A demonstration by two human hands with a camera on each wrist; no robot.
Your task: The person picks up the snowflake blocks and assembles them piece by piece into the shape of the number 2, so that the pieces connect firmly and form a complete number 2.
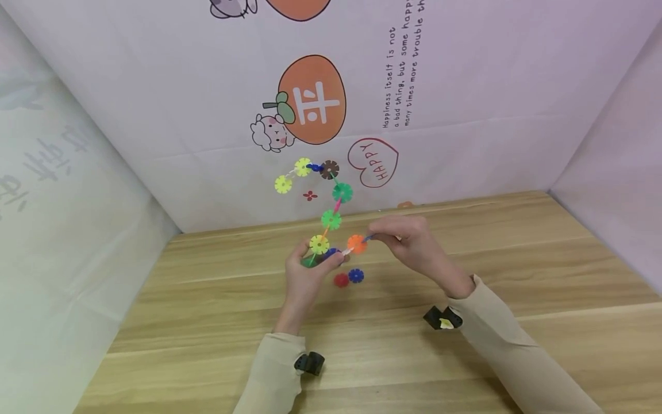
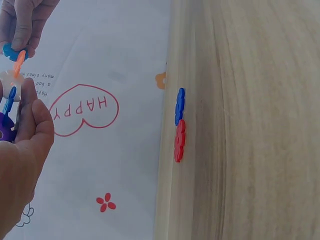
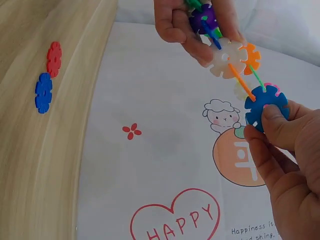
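Observation:
My left hand [image 1: 306, 277] grips a chain of notched plastic snowflake discs [image 1: 331, 220] near its lower end. The chain rises from that hand in a curve of yellow, green, brown and other colours. In the right wrist view, the left fingers hold around a white disc [image 3: 218, 69], with a purple disc [image 3: 202, 20] beside it. An orange disc [image 1: 357, 244] joins the white one to a blue disc [image 3: 266, 98]. My right hand [image 1: 411, 241] pinches this blue disc between thumb and fingers, at the chain's end. Part of the chain is hidden behind the left hand.
A loose red disc [image 1: 341, 280] and a dark blue disc [image 1: 356, 276] lie touching on the wooden table [image 1: 207, 322], below the hands. A printed white cloth [image 1: 217, 103] hangs upright behind the table, with more cloth at both sides.

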